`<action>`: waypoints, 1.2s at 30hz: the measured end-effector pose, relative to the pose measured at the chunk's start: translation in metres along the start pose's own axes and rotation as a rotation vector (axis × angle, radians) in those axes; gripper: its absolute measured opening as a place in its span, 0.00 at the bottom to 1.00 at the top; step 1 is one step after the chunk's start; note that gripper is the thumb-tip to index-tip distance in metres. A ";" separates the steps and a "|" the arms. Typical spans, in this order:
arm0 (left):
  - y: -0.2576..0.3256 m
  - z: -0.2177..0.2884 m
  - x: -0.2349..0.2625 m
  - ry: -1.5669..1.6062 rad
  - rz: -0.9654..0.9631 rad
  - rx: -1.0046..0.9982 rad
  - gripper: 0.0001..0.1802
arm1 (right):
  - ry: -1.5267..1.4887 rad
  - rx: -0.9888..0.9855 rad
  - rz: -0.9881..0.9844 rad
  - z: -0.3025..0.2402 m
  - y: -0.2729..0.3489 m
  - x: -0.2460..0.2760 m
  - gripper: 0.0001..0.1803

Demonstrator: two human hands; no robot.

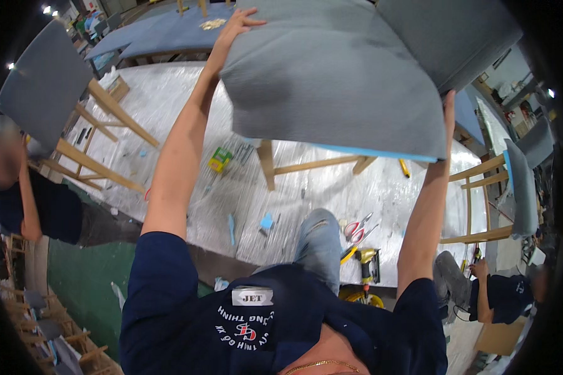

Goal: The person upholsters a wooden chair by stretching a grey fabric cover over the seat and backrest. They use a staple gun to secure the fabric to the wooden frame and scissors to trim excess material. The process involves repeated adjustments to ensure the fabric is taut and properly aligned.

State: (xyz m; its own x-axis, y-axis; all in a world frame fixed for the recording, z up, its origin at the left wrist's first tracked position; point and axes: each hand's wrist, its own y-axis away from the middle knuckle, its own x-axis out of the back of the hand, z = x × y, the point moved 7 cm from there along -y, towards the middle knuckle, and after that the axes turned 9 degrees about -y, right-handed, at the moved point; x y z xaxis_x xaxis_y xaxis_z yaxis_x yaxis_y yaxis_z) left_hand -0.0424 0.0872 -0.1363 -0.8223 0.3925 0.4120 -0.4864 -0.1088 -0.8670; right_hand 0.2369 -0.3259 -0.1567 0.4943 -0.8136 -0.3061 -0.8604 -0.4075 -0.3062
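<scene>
Chair with grey fabric upholstery and pale wooden legs [331, 94] is above the shiny plastic-covered worktable [256, 234], far centre. Left hand [238, 26], fingers spread, lies on its far left edge; right hand [449, 115] meets its right side, closure hidden.

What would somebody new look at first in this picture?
Probably the big grey chair at the upper middle, with the person's left hand and right hand at its sides. Next might be the red-handled scissors and the gold-and-black tool near the table's front edge. Another grey chair stands out at the left.
</scene>
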 end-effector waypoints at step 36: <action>0.072 0.208 -0.085 0.325 0.367 0.323 0.56 | -0.187 0.101 0.172 -0.025 0.171 0.088 0.21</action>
State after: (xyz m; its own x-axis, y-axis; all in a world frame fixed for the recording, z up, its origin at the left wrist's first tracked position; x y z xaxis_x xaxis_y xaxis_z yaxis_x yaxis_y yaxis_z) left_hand -0.0690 -0.1440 -0.1760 -0.8460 0.5307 -0.0504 -0.2941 -0.5436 -0.7861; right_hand 0.1299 -0.4777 -0.2134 0.3641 -0.7730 -0.5195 -0.9217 -0.2187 -0.3204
